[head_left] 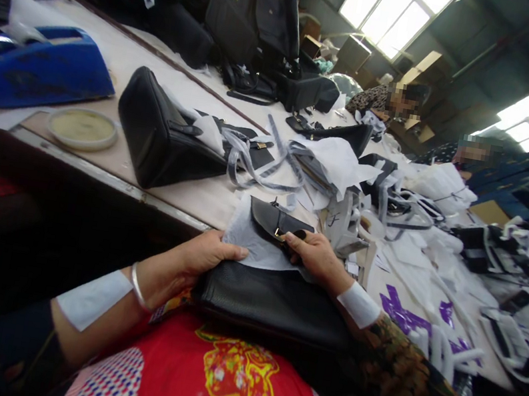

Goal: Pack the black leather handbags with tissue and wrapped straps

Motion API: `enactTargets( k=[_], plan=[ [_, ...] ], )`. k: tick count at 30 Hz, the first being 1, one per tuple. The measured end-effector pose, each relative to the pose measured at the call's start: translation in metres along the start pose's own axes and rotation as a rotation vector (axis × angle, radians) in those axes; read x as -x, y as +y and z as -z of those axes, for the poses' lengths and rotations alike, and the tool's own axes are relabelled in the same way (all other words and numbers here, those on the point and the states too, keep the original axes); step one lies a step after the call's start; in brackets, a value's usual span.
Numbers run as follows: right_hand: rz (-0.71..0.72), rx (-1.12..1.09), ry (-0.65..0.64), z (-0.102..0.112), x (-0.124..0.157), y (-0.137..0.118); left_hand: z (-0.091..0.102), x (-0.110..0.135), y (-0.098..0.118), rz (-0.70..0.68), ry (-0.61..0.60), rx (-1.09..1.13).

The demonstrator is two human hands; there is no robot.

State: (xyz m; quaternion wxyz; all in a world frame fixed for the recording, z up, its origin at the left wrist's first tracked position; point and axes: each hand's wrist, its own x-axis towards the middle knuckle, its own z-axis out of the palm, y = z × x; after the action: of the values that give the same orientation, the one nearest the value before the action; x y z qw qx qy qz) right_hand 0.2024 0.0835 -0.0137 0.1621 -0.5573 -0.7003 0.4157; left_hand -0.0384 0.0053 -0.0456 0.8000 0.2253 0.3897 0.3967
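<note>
Left hand (193,260) closed over the near left end of a black leather handbag (272,301), thumb on top against the white wrapping paper (250,239), fingers curled under the edge. Silver bangle (138,285) on that wrist, white band (93,298) taped round the forearm behind it. Right hand (313,257) laid on the bag's front flap (273,220), fingers bent around the gold clasp (281,233) — pinching at it, though how tight cannot be told. Second white band (358,303) on the right wrist. Handbag lying in the lap against a red patterned apron (229,375), top end leaning on the table edge (143,195), paper tucked beneath the flap.

On the table just beyond, another black handbag (163,134) on its side, straps wrapped in pale film (255,162). To the left, a round shallow dish (82,127) and a blue tape dispenser (32,68). Further along — heaps of white paper and more wrapped bags (445,208), purple-printed sheets (405,313) near the right elbow. Other people seated at the far end (387,100), one standing behind stacked black bags (274,17).
</note>
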Motion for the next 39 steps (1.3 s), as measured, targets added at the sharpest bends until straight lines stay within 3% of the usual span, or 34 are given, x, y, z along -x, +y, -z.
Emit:
enactTargets(
  k=[10,31,39],
  plan=[
    [-0.118,-0.046,0.022,-0.002,-0.007,0.0,0.009,0.001,-0.004,0.023,-0.023,0.023],
    [-0.16,-0.046,0.033,-0.005,-0.008,-0.007,0.015,0.005,-0.005,0.097,0.031,0.025],
    [-0.121,0.121,0.046,-0.006,-0.002,-0.018,0.022,0.002,-0.008,0.162,0.064,-0.013]
  ],
)
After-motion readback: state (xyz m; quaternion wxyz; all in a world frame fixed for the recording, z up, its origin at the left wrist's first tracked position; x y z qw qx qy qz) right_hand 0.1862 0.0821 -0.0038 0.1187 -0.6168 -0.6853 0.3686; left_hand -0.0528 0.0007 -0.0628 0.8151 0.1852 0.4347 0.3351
